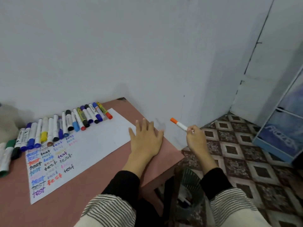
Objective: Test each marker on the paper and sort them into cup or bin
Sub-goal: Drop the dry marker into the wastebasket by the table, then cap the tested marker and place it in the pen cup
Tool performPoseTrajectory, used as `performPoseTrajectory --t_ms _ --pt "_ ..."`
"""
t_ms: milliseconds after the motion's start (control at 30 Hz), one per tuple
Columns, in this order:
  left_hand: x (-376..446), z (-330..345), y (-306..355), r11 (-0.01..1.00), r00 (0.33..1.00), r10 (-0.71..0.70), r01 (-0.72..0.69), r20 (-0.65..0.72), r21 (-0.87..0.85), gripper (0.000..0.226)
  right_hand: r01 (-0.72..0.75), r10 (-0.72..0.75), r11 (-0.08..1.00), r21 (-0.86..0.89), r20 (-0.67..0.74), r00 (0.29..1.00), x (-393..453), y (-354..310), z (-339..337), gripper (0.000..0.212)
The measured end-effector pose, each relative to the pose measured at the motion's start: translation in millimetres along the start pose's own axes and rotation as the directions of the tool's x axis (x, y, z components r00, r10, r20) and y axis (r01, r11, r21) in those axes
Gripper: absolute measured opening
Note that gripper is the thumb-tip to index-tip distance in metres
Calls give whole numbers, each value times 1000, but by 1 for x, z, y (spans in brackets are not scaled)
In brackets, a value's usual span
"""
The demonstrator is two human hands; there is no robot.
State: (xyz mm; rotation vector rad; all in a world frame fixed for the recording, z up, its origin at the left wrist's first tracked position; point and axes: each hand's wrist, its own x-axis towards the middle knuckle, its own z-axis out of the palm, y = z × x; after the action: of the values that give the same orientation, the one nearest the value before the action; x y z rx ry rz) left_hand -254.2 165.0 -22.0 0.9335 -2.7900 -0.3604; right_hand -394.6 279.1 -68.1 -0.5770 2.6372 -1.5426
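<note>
A: Which hand has the marker?

B: The right hand (196,140). Its grip is closed round the white end of the orange-capped marker (179,124), held in the air past the right edge of the bench (98,185), over the tiled floor.

A: How does the marker lie?

B: Its long axis runs up and to the left from the fingers, cap end farthest from the palm, tilted toward the wall. The cap is on.

A: And the bin?

B: A dark mesh bin (190,185) stands on the floor just beside the bench, below the right forearm and nearer the body than the grip. I'd judge a drop needs the hand drawn back and down. No cup shows.

A: The other hand?

B: The left hand (146,138) lies flat, fingers spread, holding nothing, on the bench at the right edge of the paper (98,140). The row of markers (65,125) lies along the paper's far side, well left of both hands.
</note>
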Motion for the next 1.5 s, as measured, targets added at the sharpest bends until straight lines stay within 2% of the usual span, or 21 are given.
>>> performPoseTrajectory --t_ms 100,233,367,433,500,533,567,633,733,833,933,1000,1133,1333,1500 --pt "1 2 -1 1000 1000 -5 4 11 27 63 -112 130 982 -151 110 985 -1 59 16 23" --pt "3 2 0 998 1000 -7 7 6 67 63 -215 308 923 -319 278 910 -22 146 37 19" --pt "2 5 0 997 1000 -16 15 5 77 63 -355 443 884 -304 306 842 -36 231 66 25" --pt "3 6 1 997 1000 -19 19 -2 79 62 -378 471 871 -313 319 822 -41 226 64 31" --pt "3 6 1 997 1000 -21 22 -6 77 62 -358 486 861 -363 377 788 -43 213 60 17" --pt "3 6 1 997 1000 -22 23 -7 72 62 -330 479 864 -381 420 771 -43 212 59 33" --pt "3 6 1 998 1000 -21 22 -10 65 62 -287 460 872 -397 460 760 -44 211 57 49" --pt "1 6 2 999 1000 -17 18 -26 33 60 -267 433 891 -367 508 745 -45 200 53 58" --pt "-2 2 0 996 994 3 -13 -106 -92 51 -221 314 944 -246 455 833 -41 165 51 43" --pt "-4 -11 -5 969 976 -14 -41 -219 -245 37 -141 159 987 -78 318 935 -21 106 41 32" --pt "-8 -29 -23 956 951 -79 -13 -300 -293 30 -39 7 992 116 265 964 -6 34 28 23" --pt "-8 -39 -43 964 940 -119 32 -320 -265 30 62 -100 983 170 225 969 1 -16 19 24" --pt "-16 -55 -91 959 908 -215 127 -360 -253 33 216 -262 959 183 287 922 -2 -96 26 24" --pt "-37 -67 -163 968 881 -241 189 -407 -163 33 422 -408 902 89 495 767 -42 -153 81 24" --pt "-53 -78 -215 966 883 -255 254 -393 -56 36 545 -489 839 7 449 748 -59 -182 131 20"
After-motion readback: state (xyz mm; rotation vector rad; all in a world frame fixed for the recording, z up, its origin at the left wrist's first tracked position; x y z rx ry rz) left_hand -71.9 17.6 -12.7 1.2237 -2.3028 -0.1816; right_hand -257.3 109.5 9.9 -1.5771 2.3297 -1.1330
